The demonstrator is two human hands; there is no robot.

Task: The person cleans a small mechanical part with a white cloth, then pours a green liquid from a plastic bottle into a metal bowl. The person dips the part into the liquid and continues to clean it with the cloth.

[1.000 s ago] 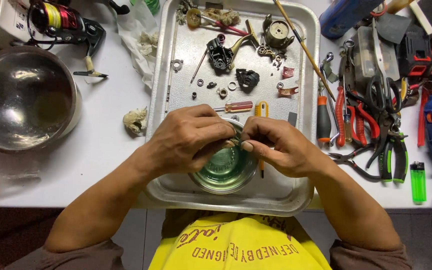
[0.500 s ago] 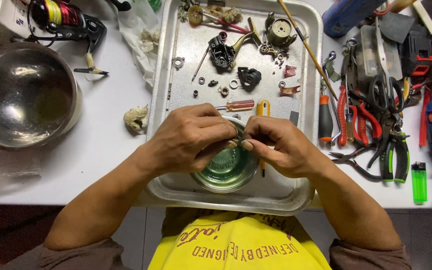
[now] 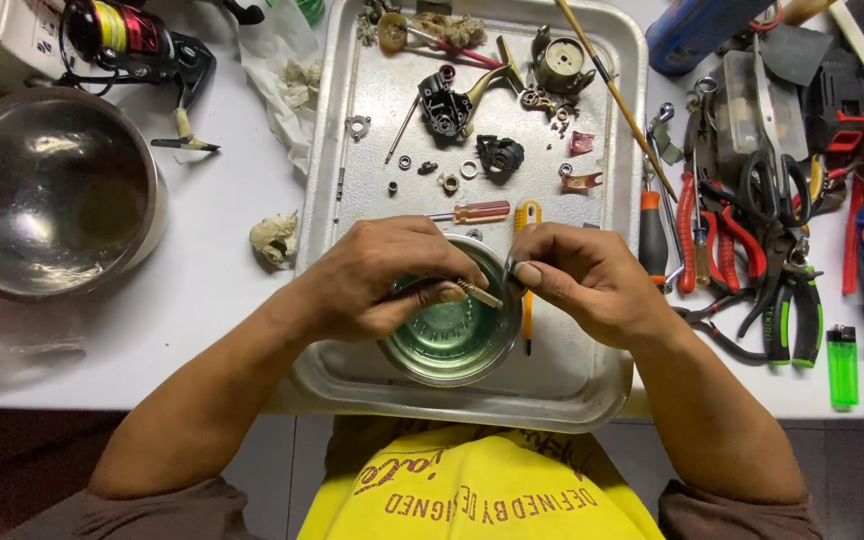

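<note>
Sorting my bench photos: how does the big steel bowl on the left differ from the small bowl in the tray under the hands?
The big steel bowl stands on the white table, outside the tray; the small bowl sits inside the tray. The big steel bowl is much wider. The big steel bowl looks grey and untouched; the small bowl looks greenish inside, with the left hand and right hand over it. Both are round, shiny and upright.

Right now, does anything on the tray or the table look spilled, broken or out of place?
Nothing looks spilled or broken. The fishing reel parts lie loose but spread out on the metal tray. Both hands, left hand and right hand, hold a small threaded pin over the little bowl. The tools are heaped untidily.
</note>
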